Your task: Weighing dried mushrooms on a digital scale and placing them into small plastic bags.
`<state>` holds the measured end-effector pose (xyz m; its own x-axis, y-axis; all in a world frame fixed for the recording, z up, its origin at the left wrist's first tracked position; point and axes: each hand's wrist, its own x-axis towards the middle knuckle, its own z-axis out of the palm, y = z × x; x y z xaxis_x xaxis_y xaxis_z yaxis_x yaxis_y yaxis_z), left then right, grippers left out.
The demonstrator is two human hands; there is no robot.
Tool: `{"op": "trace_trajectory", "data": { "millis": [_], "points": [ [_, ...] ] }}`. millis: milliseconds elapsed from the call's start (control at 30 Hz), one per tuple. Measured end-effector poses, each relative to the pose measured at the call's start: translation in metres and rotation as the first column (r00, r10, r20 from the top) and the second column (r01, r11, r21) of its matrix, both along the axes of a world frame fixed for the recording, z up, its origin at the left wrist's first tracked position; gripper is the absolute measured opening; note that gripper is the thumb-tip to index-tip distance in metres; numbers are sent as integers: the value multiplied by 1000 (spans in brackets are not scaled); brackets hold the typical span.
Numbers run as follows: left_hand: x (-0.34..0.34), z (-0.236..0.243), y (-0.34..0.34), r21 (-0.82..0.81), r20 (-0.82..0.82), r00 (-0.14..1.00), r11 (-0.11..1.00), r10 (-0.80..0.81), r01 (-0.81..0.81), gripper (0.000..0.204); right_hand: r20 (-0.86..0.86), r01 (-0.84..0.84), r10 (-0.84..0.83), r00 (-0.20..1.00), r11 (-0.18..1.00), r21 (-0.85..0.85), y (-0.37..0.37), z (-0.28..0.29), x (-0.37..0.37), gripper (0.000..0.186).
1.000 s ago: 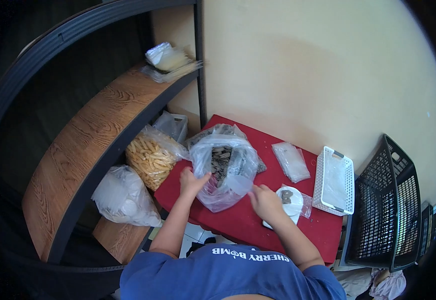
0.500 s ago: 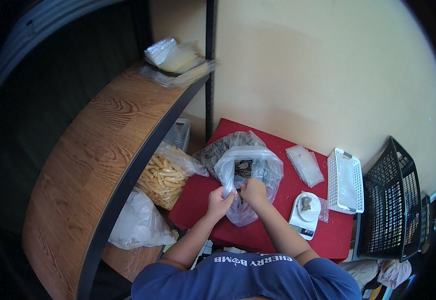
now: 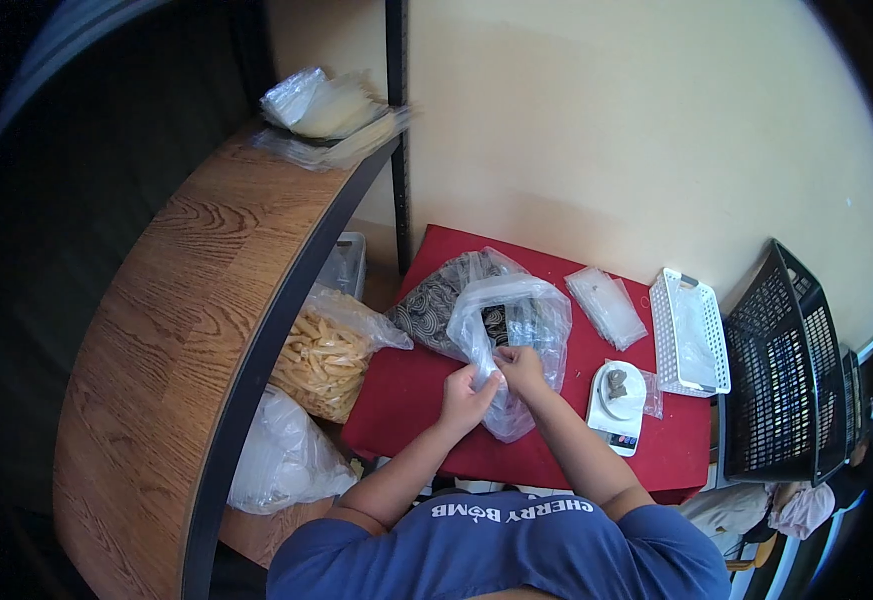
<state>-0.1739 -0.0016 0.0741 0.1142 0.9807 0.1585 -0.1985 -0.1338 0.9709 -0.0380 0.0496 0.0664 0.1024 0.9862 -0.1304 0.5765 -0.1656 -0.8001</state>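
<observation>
A large clear plastic bag (image 3: 554,340) stands open on the red-covered table (image 3: 397,415), with dark patterned material showing inside its mouth. My left hand (image 3: 470,400) is closed on the bag's near left edge. Close beside it, my right hand (image 3: 522,370) has its fingers pinched together at the same near edge; whether they grip the plastic or something small cannot be made out. Behind the bag lies a black-and-white patterned bundle (image 3: 437,300) under clear plastic. To the right, a white kitchen scale (image 3: 614,437) carries a small greyish-brown lump (image 3: 617,384).
Flat clear bags (image 3: 607,305) lie near a white perforated basket (image 3: 665,345). A black crate (image 3: 777,390) stands at the right. On the left, a wooden shelf (image 3: 187,270) rises beside a bag of yellow tube-shaped snacks (image 3: 322,355) and a white plastic bag (image 3: 287,460).
My right hand has come up out of the bag's mouth to its near edge. My left hand has shifted right, so the two hands are closer together. The whole view has shifted slightly.
</observation>
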Motion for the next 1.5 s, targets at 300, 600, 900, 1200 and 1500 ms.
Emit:
{"op": "trace_trajectory", "data": {
  "millis": [300,600,900,1200,1500],
  "points": [
    [-2,-10,-13,-22,12,1000,1000,-2,2,12,-93,-10,20,995,994,109,-11,-21,-4,43],
    [-16,4,-13,-42,-166,986,999,-24,17,13,131,-66,64,989,998,12,13,-1,-4,31],
    [-34,-4,-10,-42,-103,987,991,120,-125,16,-184,62,-24,983,977,205,-19,-11,3,35],
    [-33,-1,-11,19,-227,927,953,298,-302,37,206,-84,-22,978,868,489,-45,20,57,28],
    [-22,33,-27,192,-47,830,820,556,-539,38,102,-29,-24,994,876,482,-54,34,110,26]
  ]
}}
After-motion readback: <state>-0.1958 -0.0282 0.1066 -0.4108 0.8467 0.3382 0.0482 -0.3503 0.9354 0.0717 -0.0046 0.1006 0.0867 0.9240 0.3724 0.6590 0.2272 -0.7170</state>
